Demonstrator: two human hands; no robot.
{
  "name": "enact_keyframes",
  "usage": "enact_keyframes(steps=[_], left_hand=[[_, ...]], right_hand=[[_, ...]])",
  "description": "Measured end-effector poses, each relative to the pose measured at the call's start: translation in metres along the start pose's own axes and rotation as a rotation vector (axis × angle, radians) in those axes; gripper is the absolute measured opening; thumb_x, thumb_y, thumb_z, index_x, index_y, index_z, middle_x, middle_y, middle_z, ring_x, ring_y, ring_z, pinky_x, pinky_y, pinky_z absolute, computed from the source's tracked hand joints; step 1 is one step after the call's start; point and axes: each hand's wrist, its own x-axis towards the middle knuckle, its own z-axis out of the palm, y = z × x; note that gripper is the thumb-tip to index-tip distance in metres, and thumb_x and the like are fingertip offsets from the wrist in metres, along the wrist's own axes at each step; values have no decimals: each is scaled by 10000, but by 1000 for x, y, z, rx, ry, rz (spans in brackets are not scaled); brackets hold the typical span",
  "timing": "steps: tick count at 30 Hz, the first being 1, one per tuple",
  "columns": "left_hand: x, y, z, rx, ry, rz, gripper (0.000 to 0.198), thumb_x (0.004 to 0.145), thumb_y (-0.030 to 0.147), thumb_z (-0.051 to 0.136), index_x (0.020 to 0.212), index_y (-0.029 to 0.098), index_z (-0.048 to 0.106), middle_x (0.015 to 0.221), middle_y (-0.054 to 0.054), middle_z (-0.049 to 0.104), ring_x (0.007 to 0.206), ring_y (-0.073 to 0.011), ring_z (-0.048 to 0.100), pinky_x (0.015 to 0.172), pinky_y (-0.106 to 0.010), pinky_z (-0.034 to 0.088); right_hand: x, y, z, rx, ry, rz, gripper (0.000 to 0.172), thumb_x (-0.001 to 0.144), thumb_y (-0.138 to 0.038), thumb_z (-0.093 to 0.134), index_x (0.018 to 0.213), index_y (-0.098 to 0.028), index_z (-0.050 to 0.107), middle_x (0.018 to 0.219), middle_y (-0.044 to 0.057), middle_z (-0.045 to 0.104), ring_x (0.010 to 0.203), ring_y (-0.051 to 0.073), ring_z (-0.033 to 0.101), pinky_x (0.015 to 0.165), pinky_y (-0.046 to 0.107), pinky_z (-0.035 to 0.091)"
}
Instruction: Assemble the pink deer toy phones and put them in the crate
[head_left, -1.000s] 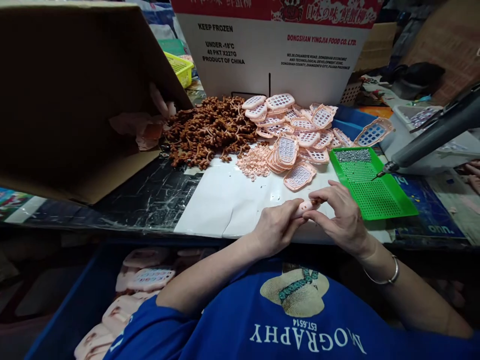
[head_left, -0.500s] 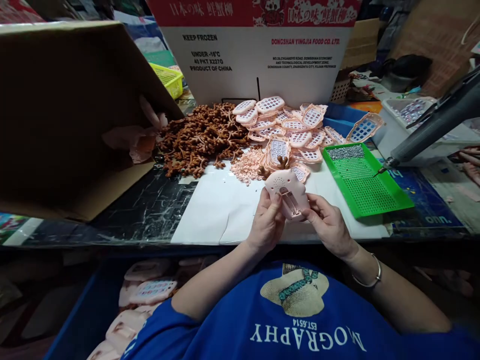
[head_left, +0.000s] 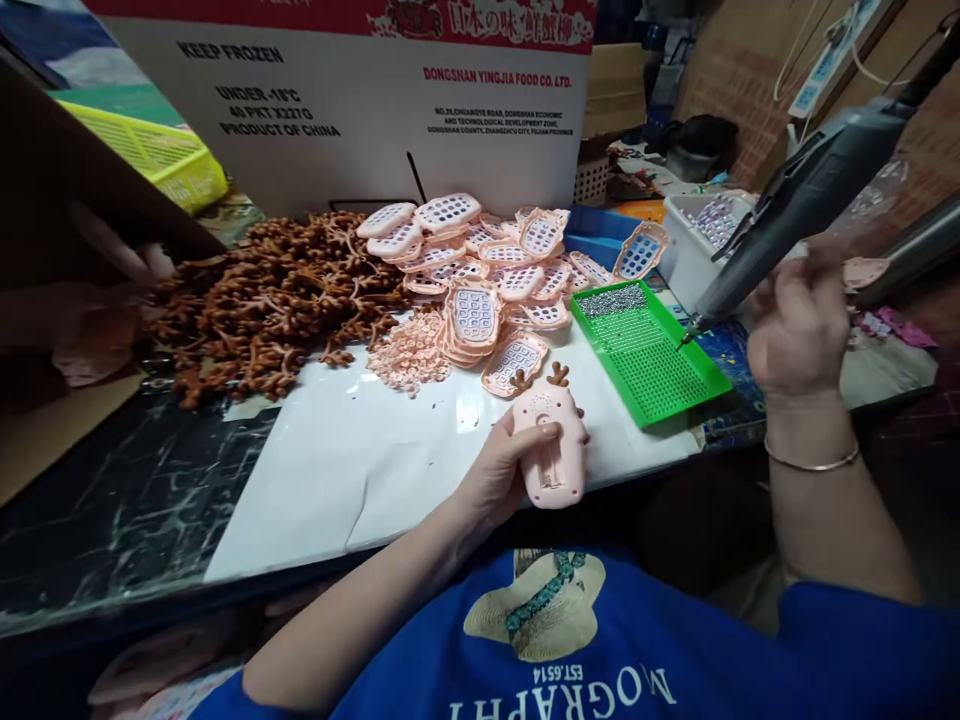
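My left hand [head_left: 499, 460] is closed round a pale pink toy phone [head_left: 564, 455] with two small brown antlers on top. The toy's back faces up, showing speaker holes and an uncovered battery compartment, and my thumb lies across it. To the right, my right hand [head_left: 799, 330] is raised beside a grey electric screwdriver [head_left: 799, 195] that slants down from the upper right. The fingers are blurred and partly hidden, so their grip is unclear. Below the screwdriver's tip lies a green perforated tray [head_left: 660, 375] with small metal screws [head_left: 613, 300] at its far end.
Brown antler pieces [head_left: 277, 300] are heaped at left on the table. Pink keypad shells [head_left: 517, 250] and small pink rings [head_left: 409, 355] lie beside them. A white carton [head_left: 360, 120] stands behind. A white bin [head_left: 686, 245] sits at the right, a brown box [head_left: 75, 440] at the left.
My right hand has let go of the toy phone and moved right, up beside the screwdriver. My left hand keeps the toy, now more upright. The view has turned rightward.
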Motion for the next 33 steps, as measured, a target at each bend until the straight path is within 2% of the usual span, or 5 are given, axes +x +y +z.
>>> enact_keyframes(steps=[3, 7, 13, 18, 33], left_hand=[[12, -11, 10, 22, -15, -34, 448, 727, 302, 810, 1097, 125, 632, 920, -95, 751, 766, -204, 720, 718, -315, 591], [26, -21, 13, 75, 8, 5, 457, 726, 339, 817, 1083, 135, 618, 925, -85, 741, 741, -197, 708, 697, -309, 577], [29, -23, 11, 111, 71, 50, 474, 712, 320, 838, 1087, 164, 594, 925, -33, 716, 747, -156, 688, 729, -281, 566], [29, -20, 15, 85, 130, 33, 499, 711, 352, 834, 1103, 187, 573, 872, -17, 713, 705, -161, 687, 672, -278, 571], [29, -21, 15, 100, 105, 19, 478, 702, 353, 830, 1064, 183, 569, 856, -30, 717, 687, -168, 688, 652, -282, 568]], right_hand=[[20, 11, 2, 152, -42, 113, 414, 1011, -514, 371, 1351, -279, 397, 1245, 92, 652, 1042, 170, 697, 708, 286, 512], [29, 12, 27, 221, -39, 113, 459, 936, -530, 525, 1290, -245, 472, 1105, 26, 678, 768, 81, 687, 645, 257, 463], [37, 25, 71, 395, 142, 157, 334, 823, -497, 700, 1002, -238, 590, 706, -46, 566, 509, 81, 543, 513, 258, 490], [38, 44, 92, 492, 225, 109, 429, 712, -639, 747, 905, -273, 636, 716, -30, 598, 448, 97, 499, 427, 291, 439], [31, 52, 100, 526, 246, 124, 352, 719, -569, 770, 866, -286, 621, 573, -73, 515, 432, 114, 482, 429, 303, 412]])
